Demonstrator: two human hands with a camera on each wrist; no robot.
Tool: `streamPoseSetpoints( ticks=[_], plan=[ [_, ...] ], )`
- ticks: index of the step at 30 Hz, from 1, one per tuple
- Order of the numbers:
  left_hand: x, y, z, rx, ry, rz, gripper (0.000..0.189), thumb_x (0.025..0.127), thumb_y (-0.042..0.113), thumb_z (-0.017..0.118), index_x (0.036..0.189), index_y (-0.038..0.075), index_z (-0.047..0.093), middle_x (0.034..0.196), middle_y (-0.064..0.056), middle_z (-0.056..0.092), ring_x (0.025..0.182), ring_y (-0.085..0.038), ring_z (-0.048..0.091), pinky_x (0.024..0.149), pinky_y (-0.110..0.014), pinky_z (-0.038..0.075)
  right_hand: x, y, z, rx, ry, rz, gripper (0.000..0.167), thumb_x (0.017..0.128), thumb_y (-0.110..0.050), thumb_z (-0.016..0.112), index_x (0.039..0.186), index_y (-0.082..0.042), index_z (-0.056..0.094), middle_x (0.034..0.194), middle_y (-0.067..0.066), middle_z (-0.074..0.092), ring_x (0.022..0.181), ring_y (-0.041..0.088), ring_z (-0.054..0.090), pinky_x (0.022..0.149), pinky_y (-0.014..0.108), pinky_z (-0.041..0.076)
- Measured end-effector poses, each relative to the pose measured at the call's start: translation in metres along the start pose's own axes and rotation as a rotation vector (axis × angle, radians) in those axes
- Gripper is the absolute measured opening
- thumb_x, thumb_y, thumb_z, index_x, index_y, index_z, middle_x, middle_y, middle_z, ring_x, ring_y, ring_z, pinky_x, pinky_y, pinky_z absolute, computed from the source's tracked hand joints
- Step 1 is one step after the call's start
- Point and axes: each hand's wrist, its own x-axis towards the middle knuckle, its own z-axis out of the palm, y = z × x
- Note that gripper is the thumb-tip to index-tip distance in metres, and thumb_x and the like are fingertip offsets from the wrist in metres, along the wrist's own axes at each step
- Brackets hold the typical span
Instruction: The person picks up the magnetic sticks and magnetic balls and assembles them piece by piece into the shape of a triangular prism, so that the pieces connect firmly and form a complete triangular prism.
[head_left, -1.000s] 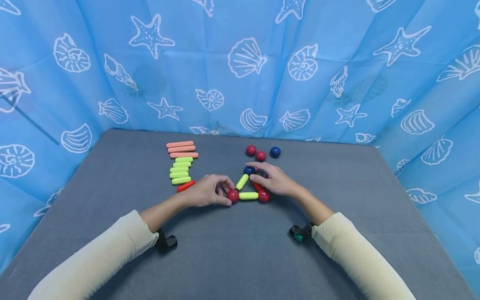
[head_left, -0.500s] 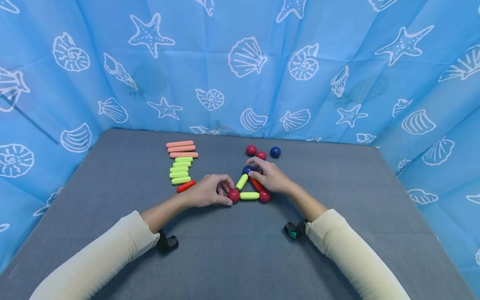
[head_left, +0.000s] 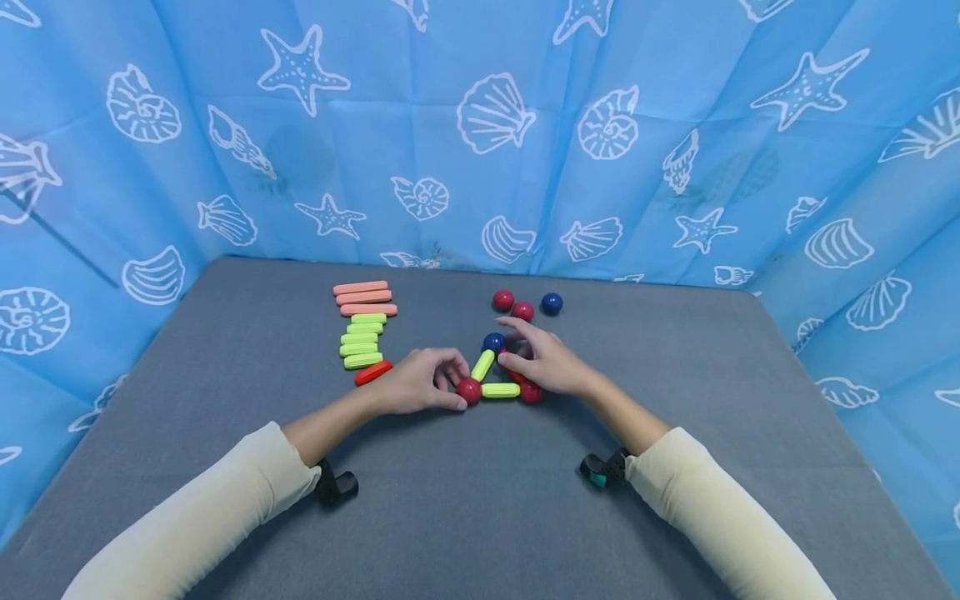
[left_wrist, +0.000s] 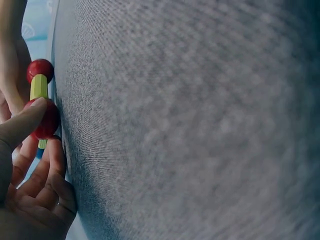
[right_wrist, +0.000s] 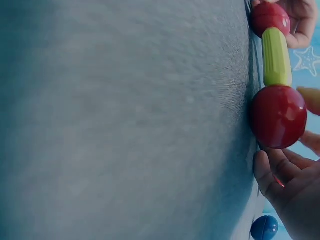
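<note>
A triangle of balls and short rods lies on the grey table. My left hand [head_left: 416, 383] pinches its left red ball [head_left: 469, 391], and the thumb presses that red ball [left_wrist: 49, 121] in the left wrist view. A yellow-green rod [head_left: 501, 390] runs from it to the right red ball [head_left: 529, 392]. Another yellow-green rod [head_left: 483, 366] leads up to a blue ball [head_left: 493, 342] at the far corner. Beside that corner, my right hand [head_left: 547, 360] has thumb and fingers spread just right of the blue ball. It partly covers the red rod [head_left: 515, 376] on the right side.
Farther back lie two loose red balls [head_left: 503, 300] and a blue ball [head_left: 552, 303]. To the left, salmon rods [head_left: 363, 297], several yellow-green rods [head_left: 361, 339] and a red rod [head_left: 373, 372] are laid in a column. A blue shell-patterned curtain [head_left: 420, 150] surrounds the table.
My right thumb and fingers, around the blue corner ball half a second ago, have loosened and moved slightly right off it. The blue ball has shifted slightly left. My left hand keeps its grip.
</note>
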Motion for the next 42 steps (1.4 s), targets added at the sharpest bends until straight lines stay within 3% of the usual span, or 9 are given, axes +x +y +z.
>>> streamPoseSetpoints(
  ticks=[3,7,11,16,21,26,30,35,42],
  plan=[
    [0.001,0.0,0.001,0.0,-0.002,-0.009,0.032,0.085,0.017,0.08,0.111,0.013,0.061,0.099,-0.001,0.063,0.081,-0.018,0.061,0.076,-0.032,0.053,-0.011,0.002,-0.003,-0.002,-0.019,0.0,0.068,0.095,-0.027,0.068,0.152,-0.009,0.036,0.133,0.018,0.058,0.102,0.025,0.064,0.087,0.044,0.053],
    [-0.005,0.002,-0.005,0.006,-0.003,0.001,0.036,0.085,0.017,0.08,0.115,0.011,0.062,0.101,-0.002,0.064,0.079,-0.017,0.061,0.074,-0.03,0.052,-0.025,0.007,-0.006,-0.023,-0.059,-0.05,0.068,0.089,-0.028,0.075,0.146,-0.007,0.045,0.129,0.013,0.06,0.101,0.023,0.062,0.083,0.038,0.052],
    [-0.021,-0.001,-0.02,0.023,0.045,0.042,0.041,0.084,0.016,0.081,0.119,0.005,0.062,0.103,-0.007,0.065,0.073,-0.016,0.059,0.066,-0.028,0.05,-0.036,0.011,-0.009,-0.034,-0.09,-0.098,0.064,0.087,-0.024,0.077,0.142,-0.005,0.051,0.128,0.01,0.061,0.099,0.021,0.06,0.084,0.038,0.051],
    [-0.047,-0.011,-0.043,0.095,0.154,0.065,0.038,0.084,0.012,0.081,0.116,0.002,0.064,0.102,-0.01,0.066,0.07,-0.016,0.057,0.06,-0.026,0.048,-0.04,0.013,-0.011,-0.019,-0.104,-0.113,0.063,0.088,-0.018,0.076,0.144,-0.006,0.051,0.13,0.009,0.061,0.104,0.021,0.059,0.09,0.042,0.05],
    [-0.068,-0.023,-0.057,0.184,0.235,0.012,0.036,0.082,0.01,0.082,0.114,0.003,0.066,0.103,-0.009,0.068,0.077,-0.016,0.059,0.061,-0.027,0.051,-0.04,0.015,-0.012,-0.003,-0.117,-0.106,0.063,0.088,-0.015,0.075,0.145,-0.008,0.05,0.131,0.008,0.061,0.107,0.021,0.058,0.094,0.044,0.049],
    [-0.079,-0.03,-0.061,0.314,0.277,-0.059,0.034,0.081,0.008,0.082,0.111,0.005,0.067,0.099,-0.005,0.069,0.076,-0.015,0.059,0.064,-0.03,0.051,-0.039,0.017,-0.012,0.015,-0.131,-0.104,0.063,0.088,-0.015,0.075,0.146,-0.009,0.05,0.131,0.008,0.061,0.108,0.02,0.059,0.094,0.043,0.048],
    [-0.082,-0.03,-0.06,0.383,0.291,-0.088,0.031,0.081,0.009,0.082,0.109,0.005,0.068,0.09,-0.001,0.068,0.074,-0.013,0.058,0.065,-0.032,0.048,-0.038,0.018,-0.012,0.024,-0.134,-0.105,0.063,0.088,-0.016,0.075,0.145,-0.008,0.05,0.131,0.008,0.061,0.107,0.021,0.059,0.093,0.043,0.048],
    [-0.079,-0.027,-0.056,0.382,0.3,-0.088,0.032,0.083,0.01,0.08,0.112,0.005,0.068,0.086,0.001,0.068,0.075,-0.012,0.061,0.067,-0.033,0.05,-0.039,0.018,-0.011,0.022,-0.131,-0.114,0.063,0.088,-0.016,0.075,0.145,-0.006,0.05,0.133,0.01,0.061,0.107,0.022,0.059,0.094,0.044,0.048],
    [-0.063,-0.023,-0.044,0.281,0.311,0.004,0.03,0.085,0.002,0.076,0.114,0.001,0.065,0.096,-0.005,0.069,0.082,-0.015,0.063,0.076,-0.038,0.054,-0.04,0.016,-0.011,0.032,-0.133,-0.108,0.062,0.089,-0.016,0.075,0.145,-0.006,0.05,0.131,0.011,0.061,0.106,0.023,0.059,0.094,0.046,0.048]
  ],
)
